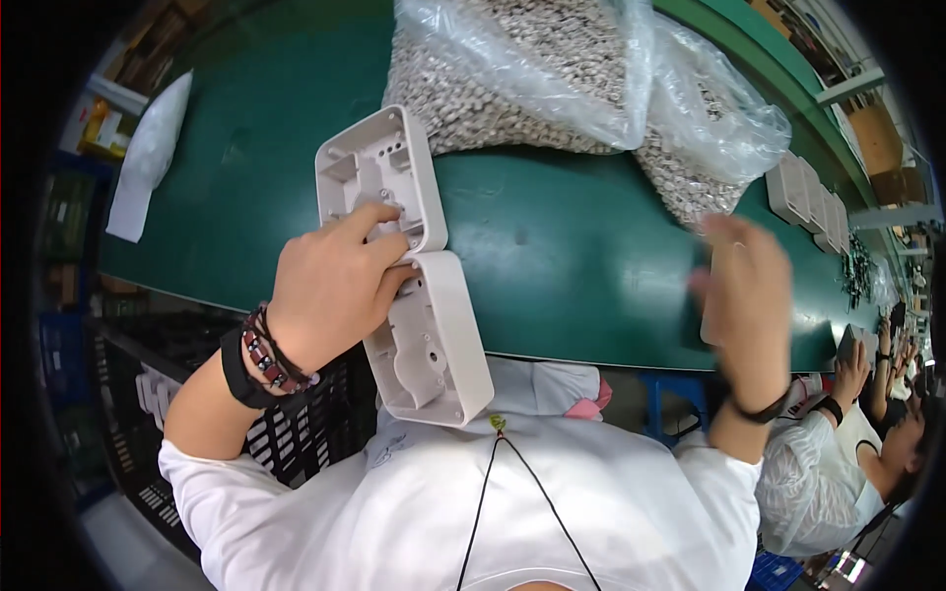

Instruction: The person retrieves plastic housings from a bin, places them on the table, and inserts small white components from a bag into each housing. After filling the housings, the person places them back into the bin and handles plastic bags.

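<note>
Two off-white plastic housings, open-topped and ribbed inside, lie end to end in front of me. The farther housing (426, 192) rests on the green table, while the nearer housing (471, 340) juts past the front edge toward my body. My left hand (330, 281) is closed over the walls where they meet, fingers inside the farther one and thumb inside the nearer one. Off to the right, my right hand (751, 291) is smeared by motion above the table. A pale edge shows beside its palm, too blurred to name.
Clear plastic bags of small whitish parts, a large bag (512, 79) and a smaller bag (695, 138), occupy the far side. More housings (806, 202) stand at the right, near a pile of dark parts (859, 271). A white bag (153, 158) lies left. A co-worker (823, 463) sits to my right.
</note>
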`<state>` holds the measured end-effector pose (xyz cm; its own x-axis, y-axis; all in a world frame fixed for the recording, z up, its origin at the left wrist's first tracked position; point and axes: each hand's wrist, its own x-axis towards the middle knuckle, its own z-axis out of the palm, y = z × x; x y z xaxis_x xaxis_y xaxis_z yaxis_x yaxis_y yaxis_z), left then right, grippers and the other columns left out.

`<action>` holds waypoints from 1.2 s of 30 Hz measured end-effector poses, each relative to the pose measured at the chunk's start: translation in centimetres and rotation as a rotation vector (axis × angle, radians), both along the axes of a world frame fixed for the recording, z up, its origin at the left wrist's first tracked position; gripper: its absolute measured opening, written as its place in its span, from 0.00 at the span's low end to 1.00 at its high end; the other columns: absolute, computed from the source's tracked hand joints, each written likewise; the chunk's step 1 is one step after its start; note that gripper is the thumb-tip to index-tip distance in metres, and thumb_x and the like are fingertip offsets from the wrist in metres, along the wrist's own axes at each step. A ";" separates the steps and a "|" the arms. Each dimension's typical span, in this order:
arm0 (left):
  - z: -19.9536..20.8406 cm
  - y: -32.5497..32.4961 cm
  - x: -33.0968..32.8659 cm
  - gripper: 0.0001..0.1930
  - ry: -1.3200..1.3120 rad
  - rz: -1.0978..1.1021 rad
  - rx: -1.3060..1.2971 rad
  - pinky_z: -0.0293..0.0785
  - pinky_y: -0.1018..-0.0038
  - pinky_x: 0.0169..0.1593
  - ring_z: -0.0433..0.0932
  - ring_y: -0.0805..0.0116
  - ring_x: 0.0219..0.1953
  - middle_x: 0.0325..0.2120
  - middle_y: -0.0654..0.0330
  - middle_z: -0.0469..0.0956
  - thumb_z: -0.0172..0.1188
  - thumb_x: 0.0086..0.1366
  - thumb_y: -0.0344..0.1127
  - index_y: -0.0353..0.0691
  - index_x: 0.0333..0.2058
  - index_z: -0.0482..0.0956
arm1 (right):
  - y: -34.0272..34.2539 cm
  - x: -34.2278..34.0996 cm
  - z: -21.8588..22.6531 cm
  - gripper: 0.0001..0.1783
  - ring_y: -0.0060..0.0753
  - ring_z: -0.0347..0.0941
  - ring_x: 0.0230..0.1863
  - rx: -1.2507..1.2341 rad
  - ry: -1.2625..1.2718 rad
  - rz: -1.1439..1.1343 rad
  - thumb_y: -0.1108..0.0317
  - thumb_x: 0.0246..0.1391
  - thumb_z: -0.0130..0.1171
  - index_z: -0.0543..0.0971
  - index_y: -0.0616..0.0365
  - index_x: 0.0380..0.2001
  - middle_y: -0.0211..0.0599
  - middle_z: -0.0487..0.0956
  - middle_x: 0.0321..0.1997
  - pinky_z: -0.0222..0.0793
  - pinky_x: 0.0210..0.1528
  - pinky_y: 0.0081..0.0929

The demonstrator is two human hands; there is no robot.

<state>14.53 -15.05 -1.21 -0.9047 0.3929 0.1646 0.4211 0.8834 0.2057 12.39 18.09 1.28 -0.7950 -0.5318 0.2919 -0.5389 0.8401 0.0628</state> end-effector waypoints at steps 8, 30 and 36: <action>-1.7 -0.9 -0.4 0.09 -0.014 0.013 -0.079 0.71 0.69 0.24 0.76 0.59 0.20 0.30 0.58 0.76 0.61 0.51 0.39 0.40 0.24 0.77 | -12.1 5.1 -7.7 0.19 0.28 0.69 0.46 -0.217 0.006 0.757 0.63 0.39 0.56 0.74 0.43 0.41 0.22 0.73 0.40 0.59 0.55 0.35; -0.2 -0.7 -0.3 0.18 -0.030 -0.177 -0.316 0.66 0.61 0.49 0.64 0.47 0.52 0.48 0.47 0.66 0.61 0.47 0.32 0.29 0.36 0.69 | 0.1 7.6 -7.8 0.26 0.47 0.62 0.51 -0.135 0.093 -0.413 0.46 0.48 0.52 0.72 0.49 0.47 0.40 0.67 0.47 0.42 0.58 0.55; -0.7 3.5 -0.4 0.13 -0.287 -0.485 -0.037 0.68 0.63 0.48 0.66 0.50 0.51 0.42 0.49 0.69 0.57 0.46 0.28 0.31 0.32 0.69 | 3.3 7.7 -8.9 0.34 0.54 0.58 0.56 -0.137 0.146 -0.612 0.37 0.50 0.43 0.67 0.48 0.53 0.47 0.63 0.56 0.38 0.60 0.58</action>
<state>14.15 -11.54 -1.89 -0.6254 0.7759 -0.0835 0.7123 0.6113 0.3448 20.09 21.43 -7.66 -0.8897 0.0553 0.4531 0.0466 0.9985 -0.0303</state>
